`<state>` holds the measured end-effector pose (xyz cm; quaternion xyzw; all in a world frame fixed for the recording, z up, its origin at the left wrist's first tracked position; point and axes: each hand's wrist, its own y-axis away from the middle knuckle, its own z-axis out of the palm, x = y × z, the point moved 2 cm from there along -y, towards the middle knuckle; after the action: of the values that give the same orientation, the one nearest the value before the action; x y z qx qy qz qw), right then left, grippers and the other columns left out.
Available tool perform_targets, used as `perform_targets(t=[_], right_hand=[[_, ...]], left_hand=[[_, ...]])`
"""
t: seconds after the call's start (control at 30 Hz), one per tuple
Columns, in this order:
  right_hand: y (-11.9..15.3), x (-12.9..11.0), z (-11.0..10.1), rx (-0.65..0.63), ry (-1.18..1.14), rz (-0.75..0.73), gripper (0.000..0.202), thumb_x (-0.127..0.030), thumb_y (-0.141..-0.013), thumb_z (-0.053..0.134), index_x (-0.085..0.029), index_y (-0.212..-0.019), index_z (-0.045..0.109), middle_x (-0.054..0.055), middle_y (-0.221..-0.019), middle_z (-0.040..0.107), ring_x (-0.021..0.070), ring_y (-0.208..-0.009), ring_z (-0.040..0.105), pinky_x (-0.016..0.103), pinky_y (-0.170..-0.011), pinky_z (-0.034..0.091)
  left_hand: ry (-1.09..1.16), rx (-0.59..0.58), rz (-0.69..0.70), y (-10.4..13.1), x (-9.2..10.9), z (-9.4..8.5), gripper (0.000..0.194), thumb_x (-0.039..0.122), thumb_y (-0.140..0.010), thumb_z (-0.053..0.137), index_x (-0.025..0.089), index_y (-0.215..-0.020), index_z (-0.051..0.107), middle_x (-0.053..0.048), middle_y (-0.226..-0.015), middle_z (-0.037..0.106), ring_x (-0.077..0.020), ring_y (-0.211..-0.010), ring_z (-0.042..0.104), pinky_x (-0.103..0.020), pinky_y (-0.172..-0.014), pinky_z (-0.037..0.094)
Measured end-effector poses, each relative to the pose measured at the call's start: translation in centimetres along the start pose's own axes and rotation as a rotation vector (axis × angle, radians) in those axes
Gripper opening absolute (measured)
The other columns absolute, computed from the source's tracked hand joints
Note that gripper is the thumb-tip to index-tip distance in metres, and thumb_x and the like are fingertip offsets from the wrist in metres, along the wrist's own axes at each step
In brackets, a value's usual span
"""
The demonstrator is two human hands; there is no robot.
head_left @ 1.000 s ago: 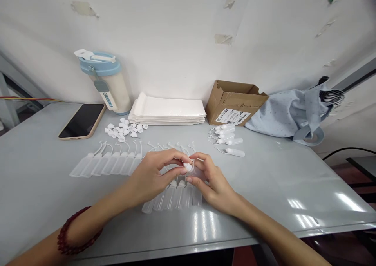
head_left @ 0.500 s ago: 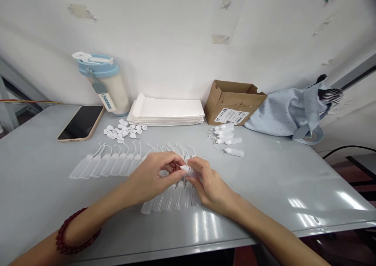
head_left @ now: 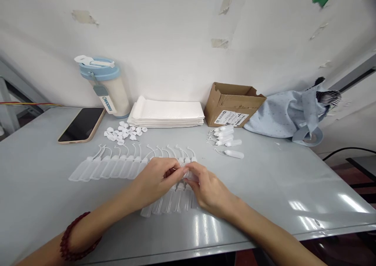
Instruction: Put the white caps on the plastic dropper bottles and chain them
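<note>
While both your hands meet over the glossy grey tabletop [head_left: 255, 203], the small translucent plastic bottle [head_left: 190, 175] is between them, above the near edge of the back row. Your right hand [head_left: 210, 187] pinches its body, thumb below, fingers above. Your left hand [head_left: 160, 178] has thumb and fingers closed at its top end; fingertips cover most of that end, so the exact contact is hidden. Dark red bead bracelet [head_left: 69, 238] on your left wrist.

Back row: flat-lying translucent bottles with thin curved white tubes [head_left: 110, 167], tubes pointing to the wall, right end partly behind your hands. Front row: more clear, slim bottles [head_left: 167, 201], just below your hands, tops partly covered.

Loose pile of small white plastic caps [head_left: 125, 132] behind the back row, left side. Stack of white paper-like envelopes [head_left: 167, 111] behind, near the wall. Open brown cardboard box [head_left: 235, 105] to its right, with small white-filled bottles with thin tubes [head_left: 233, 154] in front, lying down. Pale blue cloth bag [head_left: 276, 115] beside the box. Far left: black-screened phone in a beige case [head_left: 80, 125], then the cream tumbler with a blue lid [head_left: 110, 87], upright.
</note>
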<state>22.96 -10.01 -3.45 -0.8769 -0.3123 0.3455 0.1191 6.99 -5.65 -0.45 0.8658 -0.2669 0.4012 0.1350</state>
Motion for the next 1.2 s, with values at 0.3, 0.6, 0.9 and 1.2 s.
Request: perform_targets(t=[0.3,0.6,0.9,1.2], right_hand=[[-0.7,-0.5,-1.5,-0.163,-0.395,0.315,0.035,-0.017,-0.091,0.044,-0.022,-0.119,0.024,0.000,-0.084,0.062,0.0122,-0.064,0.054,0.027,-0.064,0.043],[-0.7,-0.7,-1.6,-0.209,-0.594,0.370,0.032,-0.020,-0.091,0.046,-0.025,-0.117,0.027,0.000,-0.089,0.063,0.0155,-0.081,0.059,0.027,-0.067,0.040],[-0.7,-0.7,-1.7,-0.194,-0.543,0.370,0.034,-0.021,-0.091,0.047,-0.024,-0.119,0.027,0.000,-0.084,0.062,0.0168,-0.081,0.059,0.028,-0.066,0.041],[-0.7,-1.0,-2.0,-0.174,-0.610,0.360,0.030,-0.026,-0.092,0.046,-0.025,-0.117,0.029,0.001,-0.086,0.060,0.0123,-0.066,0.053,0.025,-0.059,0.040]], left_hand=[[0.120,0.016,0.273,0.5,0.1,-0.8,0.011,0.018,-0.088,0.052,0.016,-0.090,0.063,-0.003,-0.087,0.062,-0.0122,-0.078,0.057,-0.023,-0.069,0.048],[0.403,-0.099,0.177,0.4,0.1,-1.1,0.017,0.017,-0.085,0.056,0.019,-0.097,0.068,-0.003,-0.094,0.061,-0.0108,-0.077,0.059,-0.022,-0.067,0.050],[0.542,-0.063,0.048,0.4,0.2,-0.7,0.019,0.016,-0.083,0.059,0.023,-0.099,0.067,0.000,-0.093,0.062,-0.0113,-0.081,0.061,-0.021,-0.070,0.052],[0.577,-0.053,-0.021,0.5,0.6,-0.7,0.024,0.022,-0.079,0.062,0.020,-0.103,0.062,-0.003,-0.095,0.062,-0.0151,-0.084,0.061,-0.024,-0.069,0.053]])
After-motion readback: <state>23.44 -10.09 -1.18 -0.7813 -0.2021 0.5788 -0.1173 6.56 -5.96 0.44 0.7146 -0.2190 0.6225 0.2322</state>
